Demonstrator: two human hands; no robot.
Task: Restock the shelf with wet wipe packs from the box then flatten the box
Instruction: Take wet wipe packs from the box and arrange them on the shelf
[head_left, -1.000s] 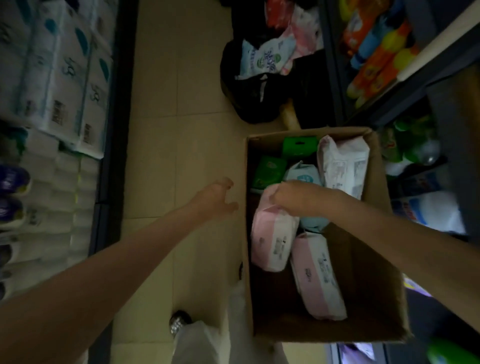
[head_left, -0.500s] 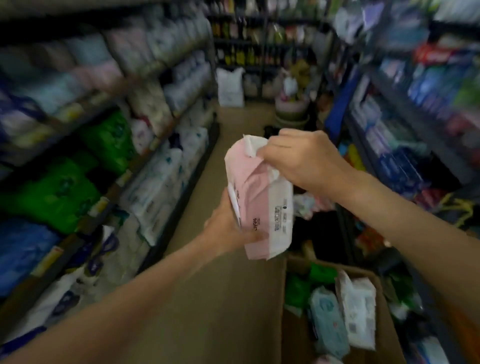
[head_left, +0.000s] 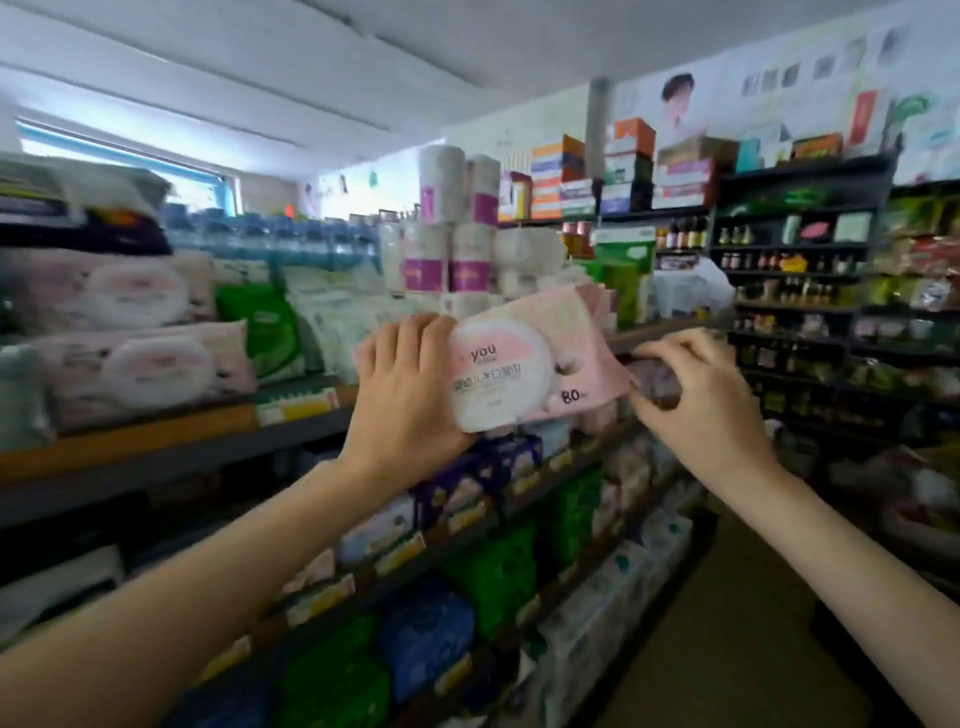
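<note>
A pink wet wipe pack (head_left: 524, 364) with a white round lid label and "80" printed on it is held up in front of the shelf (head_left: 156, 452), level with its upper board. My left hand (head_left: 405, 395) grips the pack's left end from below and behind. My right hand (head_left: 701, 389) has curled fingers pinching the pack's right corner, though blur hides the exact contact. Matching pink packs (head_left: 135, 364) lie stacked on that upper board at the left. The box is out of view.
Green and white packs (head_left: 270, 332) and toilet roll stacks (head_left: 447, 249) fill the upper board behind the held pack. Lower boards carry blue, green and purple packs (head_left: 467, 483). A dark shelving unit (head_left: 800, 291) with bottles stands across the aisle floor (head_left: 737, 623).
The view swung up from the box on the floor to the shelf. The pink pack came out of the box, passed into my left hand, and now lies flat with its front facing me.
</note>
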